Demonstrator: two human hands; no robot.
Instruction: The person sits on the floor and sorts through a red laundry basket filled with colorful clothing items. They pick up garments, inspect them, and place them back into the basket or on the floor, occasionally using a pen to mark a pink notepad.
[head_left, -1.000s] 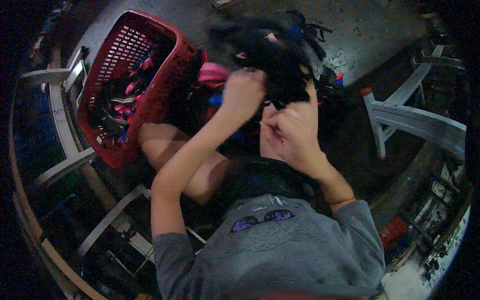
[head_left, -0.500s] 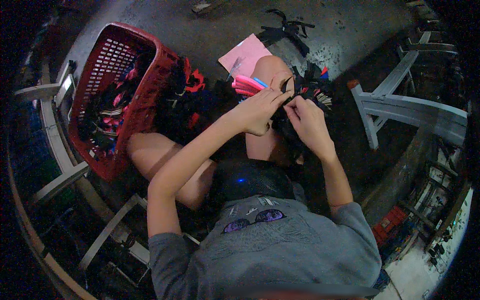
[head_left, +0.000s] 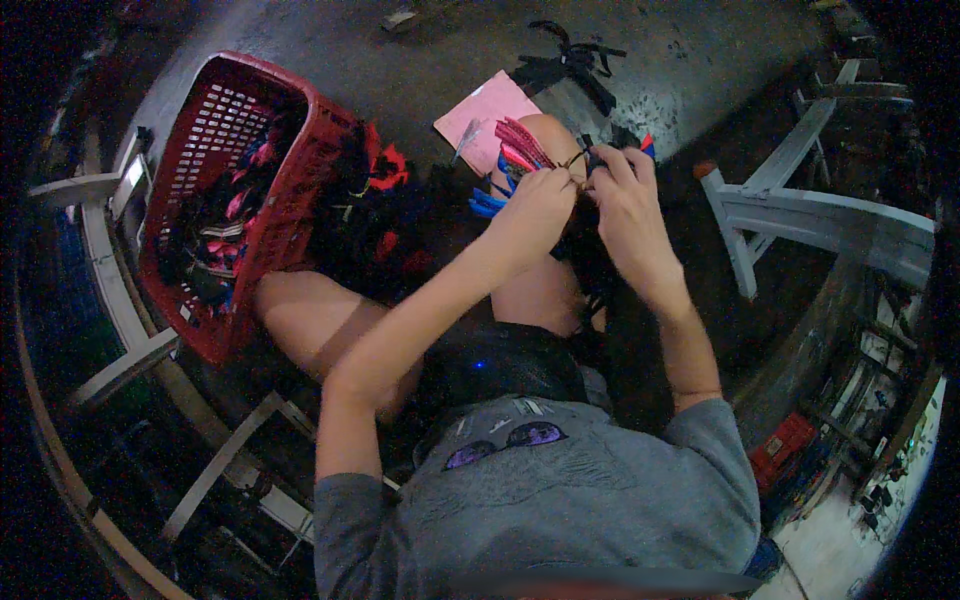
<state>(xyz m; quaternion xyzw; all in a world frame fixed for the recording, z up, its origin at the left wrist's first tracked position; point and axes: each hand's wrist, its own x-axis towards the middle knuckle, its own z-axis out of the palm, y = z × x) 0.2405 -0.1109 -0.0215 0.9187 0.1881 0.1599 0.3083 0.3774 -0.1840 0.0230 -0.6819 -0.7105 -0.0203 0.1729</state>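
My left hand (head_left: 545, 205) is closed over my raised knee. Out of it, on the far left side, stick strips of pink, red and blue fabric (head_left: 522, 145), gathered in a bundle. Beside it, fingers curled in a pinch, my right hand (head_left: 630, 210) almost meets the left. A thin dark cord (head_left: 572, 157) runs between the fingertips of both hands. Its ends are hidden by the fingers. More dark strips and a bit of red and blue (head_left: 648, 145) show just beyond my right hand.
A red plastic basket (head_left: 325, 130) with mixed dark and pink strips stands at left, with a dark and red heap (head_left: 385, 165) beside it. Pink card (head_left: 480, 112) and black strips (head_left: 565, 65) lie on the floor ahead. Grey metal frame legs (head_left: 820, 215) stand at right.
My left hand has turned and closed up. The bundle has swung more upright, with its blue strips now showing lower left. My right hand has risen slightly, to the far side.
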